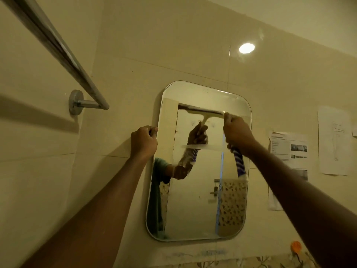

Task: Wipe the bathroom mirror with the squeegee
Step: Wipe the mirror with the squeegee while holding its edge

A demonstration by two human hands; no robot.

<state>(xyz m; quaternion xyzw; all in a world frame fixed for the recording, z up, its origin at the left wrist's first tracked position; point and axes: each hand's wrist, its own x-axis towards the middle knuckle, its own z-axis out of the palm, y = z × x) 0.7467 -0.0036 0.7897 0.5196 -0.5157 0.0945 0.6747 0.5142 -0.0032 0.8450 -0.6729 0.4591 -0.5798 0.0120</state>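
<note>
Counts: one mirror, one squeegee, one towel rail, two hands, three paper sheets on the wall right of the mirror (third only a sliver at the frame edge)

Room: beige tiled bathroom wall, glossy, with a round light glare upper right. Mirror is a rounded rectangle fixed to the wall, centre frame. Chrome rail runs from top left down to a round wall mount left of the mirror. Printed sheet sits just right of the mirror, a plainer sheet further right. Small orange item low right, too blurred to identify. Patterned strip along the bottom edge

Squeegee: blade lies roughly horizontal across the upper part of the mirror, against the glass, right end of the blade beside the right knuckles. A pale horizontal smear band crosses the glass below the blade

Right hand: arm stretched up from lower right, fingers closed in a fist on the squeegee handle; a blue-and-white striped piece sticks out below the fist. Reflection shows the same closed grip

Left hand: arm extended up from lower left, fingers curled at the mirror's left edge, thumb tip touching the rim. Cannot tell if it actually grips the edge or just rests on it
</note>
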